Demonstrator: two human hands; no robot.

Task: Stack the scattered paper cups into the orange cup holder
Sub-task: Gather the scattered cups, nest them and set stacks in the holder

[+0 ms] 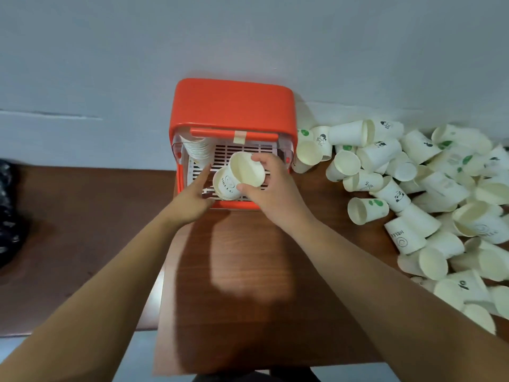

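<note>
The paper cup is in my right hand, its open mouth tilted up toward me. My thumb is on the near side of the rim and my fingertips curl over the far side, so I am gripping it by the rim. It sits over the top of a short nested stack printed with HELLO, which lies tilted on the white slotted tray inside the orange cup holder. I cannot tell how far the cup has sunk into that stack. My left hand is just to the left of the stack, holding nothing, with the fingers straight and the index finger pointing along the tray. Whether it touches the stack I cannot tell. A second stack of cups stands in the holder's back left corner, under the orange handle bar, which has a strip of tape on it. The holder stands on the wooden table against the pale wall. To its right, the pile of scattered cups lies tumbled across the table, many on their sides. A black bag sits at the far left edge.
</note>
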